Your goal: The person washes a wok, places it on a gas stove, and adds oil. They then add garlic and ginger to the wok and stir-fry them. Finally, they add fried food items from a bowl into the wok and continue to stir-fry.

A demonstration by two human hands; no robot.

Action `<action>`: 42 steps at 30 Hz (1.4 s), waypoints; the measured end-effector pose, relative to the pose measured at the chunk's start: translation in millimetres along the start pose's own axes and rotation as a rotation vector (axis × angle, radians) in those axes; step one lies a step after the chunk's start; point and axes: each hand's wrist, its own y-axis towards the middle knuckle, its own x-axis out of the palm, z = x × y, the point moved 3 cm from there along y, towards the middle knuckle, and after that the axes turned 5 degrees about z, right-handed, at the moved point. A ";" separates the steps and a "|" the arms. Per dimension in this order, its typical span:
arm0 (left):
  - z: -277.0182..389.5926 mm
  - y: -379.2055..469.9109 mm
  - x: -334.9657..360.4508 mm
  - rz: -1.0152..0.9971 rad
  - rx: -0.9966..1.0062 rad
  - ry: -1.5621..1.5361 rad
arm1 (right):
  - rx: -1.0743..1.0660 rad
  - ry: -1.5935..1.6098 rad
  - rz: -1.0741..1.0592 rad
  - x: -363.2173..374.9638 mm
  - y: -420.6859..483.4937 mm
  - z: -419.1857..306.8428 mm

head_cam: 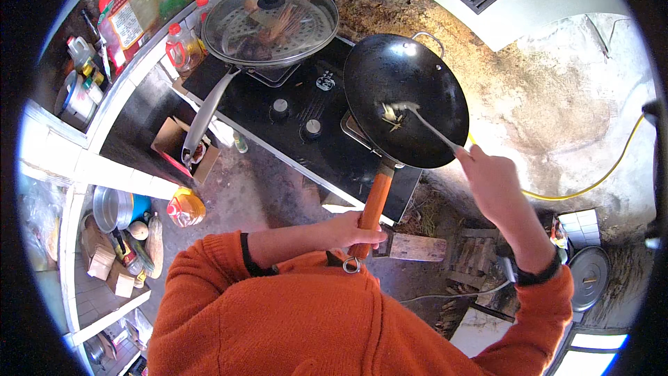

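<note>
My left hand [350,231] is wrapped around the orange-brown wooden handle [377,196] of a black wok [417,73]. The wok rests over the right burner of a black gas stove [323,109]. In my right hand [490,177] is a metal spatula [434,129], its handle mostly hidden by my fingers. The spatula's blade touches the wok's inner surface beside a small heap of pale, thin-cut food pieces [391,115]; what food they are I cannot tell. The two stove knobs [313,126] lie left of the wok.
A lidded pan [271,26] covers the left burner; its grey handle [209,115] juts toward me. Oil bottles [185,208] stand at the left. A range hood [501,5] overhangs the upper right. A yellow hose [579,191] runs along the stained wall. Below it leans a round metal lid [588,278].
</note>
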 end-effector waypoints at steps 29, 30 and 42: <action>-64.4 -131.1 -118.4 0.866 0.163 -0.612 | -0.025 0.158 -0.002 -49.1 -44.9 32.4; -65.7 -132.5 -119.0 0.941 0.117 -0.634 | 0.018 0.142 0.018 -41.6 -42.5 28.5; -78.1 -112.9 -107.8 0.740 0.137 -0.273 | 0.416 0.286 -0.012 60.5 -5.9 -42.9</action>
